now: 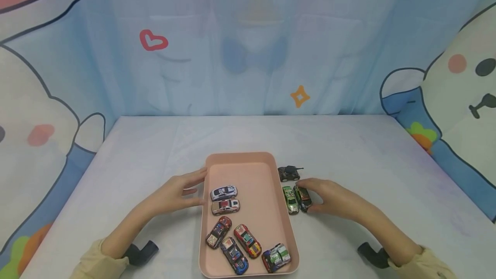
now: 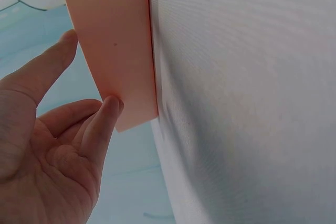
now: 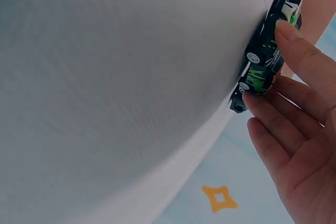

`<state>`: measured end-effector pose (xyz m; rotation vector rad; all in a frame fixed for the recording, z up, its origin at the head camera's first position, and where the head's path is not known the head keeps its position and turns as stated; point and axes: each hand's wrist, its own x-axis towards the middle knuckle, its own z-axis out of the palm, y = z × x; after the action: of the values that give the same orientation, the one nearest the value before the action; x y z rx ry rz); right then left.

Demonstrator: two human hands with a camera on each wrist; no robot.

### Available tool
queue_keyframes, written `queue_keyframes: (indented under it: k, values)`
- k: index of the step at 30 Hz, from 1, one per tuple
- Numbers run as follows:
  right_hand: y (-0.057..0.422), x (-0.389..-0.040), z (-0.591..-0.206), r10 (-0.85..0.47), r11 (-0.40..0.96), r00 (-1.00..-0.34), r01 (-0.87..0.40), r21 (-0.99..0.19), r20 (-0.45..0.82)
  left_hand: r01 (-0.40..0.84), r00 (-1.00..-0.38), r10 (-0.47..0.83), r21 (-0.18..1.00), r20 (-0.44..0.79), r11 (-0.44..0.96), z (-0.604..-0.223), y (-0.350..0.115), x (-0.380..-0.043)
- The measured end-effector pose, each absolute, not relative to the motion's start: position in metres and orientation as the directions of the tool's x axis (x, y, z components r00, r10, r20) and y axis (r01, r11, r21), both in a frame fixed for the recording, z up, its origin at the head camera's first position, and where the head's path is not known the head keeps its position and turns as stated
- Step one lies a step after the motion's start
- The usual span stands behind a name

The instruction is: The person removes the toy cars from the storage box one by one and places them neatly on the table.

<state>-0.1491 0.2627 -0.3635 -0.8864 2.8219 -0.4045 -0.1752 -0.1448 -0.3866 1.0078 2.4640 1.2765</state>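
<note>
And here's the right hand (image 1: 329, 197) at the dark car with green markings (image 1: 302, 198), thumb at one end, fingertip at the other, a pinch lengthwise across it; whether its wheels are off the table (image 1: 348, 154), I can't tell. That car sits outside the pink tray (image 1: 252, 184), off its right side, with the bright green car (image 1: 290, 200) just beside it, between it and the wall. The black vehicle with a long barrel (image 1: 289, 173) waits a little farther back. Over on the other flank, the left hand (image 1: 176, 190) grasps nothing: fingers loosely extended, fingertips against the tray's side. Now the tally! Six inside: the white-and-blue car (image 1: 224, 193) and the white-and-red car (image 1: 226, 206) side by side, then down at the near end the dark red-roofed car (image 1: 218, 232), the blue-nosed car (image 1: 234, 255), the red-and-yellow car (image 1: 247, 240) and the green-and-white car (image 1: 276, 257). Three stand outside, the pinched one among them, so by that count, I'd judge, roughly two-thirds are in.
</note>
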Motion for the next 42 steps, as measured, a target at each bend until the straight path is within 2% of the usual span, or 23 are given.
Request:
queue_keyframes:
  k: [15,23,27,33,39,42]
  values:
    - [0.263,-0.148,-0.366,-0.558,0.806,-0.825,-0.513,-0.293,-0.091,0.495,-0.744,0.651,0.776,0.147,0.391,-0.386,-0.144,-0.174]
    - [0.25,-0.135,-0.348,-0.595,0.782,-0.804,-0.582,-0.221,0.013,0.492,-0.746,0.65,0.776,0.142,0.395,-0.387,-0.145,-0.175]
    - [0.232,-0.12,-0.336,-0.659,0.721,-0.749,-0.655,-0.227,0.07,0.49,-0.748,0.648,0.778,0.143,0.393,-0.387,-0.145,-0.175]
    - [0.208,-0.098,-0.331,-0.783,0.591,-0.621,-0.758,-0.275,0.031,0.485,-0.749,0.648,0.782,0.14,0.392,-0.387,-0.145,-0.175]
    - [0.197,-0.086,-0.338,-0.787,0.589,-0.611,-0.709,-0.389,-0.079,0.481,-0.75,0.647,0.785,0.137,0.39,-0.387,-0.145,-0.175]
    - [0.192,-0.082,-0.343,-0.792,0.591,-0.6,-0.705,-0.393,-0.115,0.481,-0.749,0.647,0.785,0.138,0.39,-0.387,-0.144,-0.175]
